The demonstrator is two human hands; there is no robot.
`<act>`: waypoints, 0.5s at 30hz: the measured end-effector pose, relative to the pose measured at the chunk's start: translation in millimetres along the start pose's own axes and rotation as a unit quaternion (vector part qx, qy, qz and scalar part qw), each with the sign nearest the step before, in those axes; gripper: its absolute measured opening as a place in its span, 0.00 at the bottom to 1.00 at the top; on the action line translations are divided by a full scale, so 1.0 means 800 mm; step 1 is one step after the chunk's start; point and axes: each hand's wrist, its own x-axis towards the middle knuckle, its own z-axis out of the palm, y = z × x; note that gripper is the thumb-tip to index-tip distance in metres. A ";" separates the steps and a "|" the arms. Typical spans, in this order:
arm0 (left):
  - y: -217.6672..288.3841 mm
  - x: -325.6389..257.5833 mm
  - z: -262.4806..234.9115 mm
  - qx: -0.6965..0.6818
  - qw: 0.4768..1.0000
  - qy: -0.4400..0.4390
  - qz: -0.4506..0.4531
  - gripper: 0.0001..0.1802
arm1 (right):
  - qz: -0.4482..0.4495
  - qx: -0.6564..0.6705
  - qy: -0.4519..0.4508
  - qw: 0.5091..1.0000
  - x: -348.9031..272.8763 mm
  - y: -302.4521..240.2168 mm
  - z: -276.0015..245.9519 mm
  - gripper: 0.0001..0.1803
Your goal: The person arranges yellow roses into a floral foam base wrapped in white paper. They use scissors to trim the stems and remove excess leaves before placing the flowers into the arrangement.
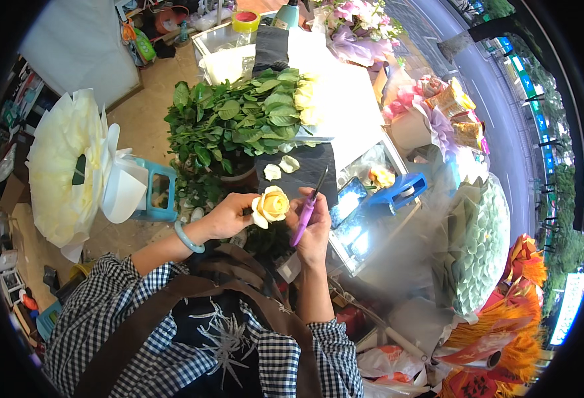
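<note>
Held up in front of the apron, a pale yellow rose is pinched from its left side by the left hand, whose fingers are closed about the base of the bloom just under the outer petals; the stem below is hidden, so its direction cannot be told. The right hand is clenched around a purple-handled tool, probably scissors or a knife, though the blade is too thin to be made out. The tool's long axis runs from the lower left, at the palm, up and to the right, its dark tip pointing away from the body toward the black tray on the near edge of the worktable. The bloom lies directly to the left of that handle, just beside it, with the right thumb nearly touching the petals; the right hand is thus the nearer of the two to the tool's working end, the left to the flower. Two loose petals are seen on the tray, and a leafy bundle of yellow roses is laid across the table behind them.
</note>
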 end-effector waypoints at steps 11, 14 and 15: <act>0.005 -0.001 0.003 0.019 1.000 0.006 -0.002 0.19 | -0.004 -0.075 -0.022 0.997 -0.003 -0.003 0.005 0.31; 0.001 -0.003 0.006 0.051 0.998 0.040 0.010 0.20 | -0.016 -0.114 -0.021 0.993 -0.005 -0.001 0.006 0.29; 0.000 -0.003 0.006 0.053 0.997 0.050 0.008 0.19 | -0.013 -0.119 -0.015 0.993 -0.005 0.001 0.007 0.29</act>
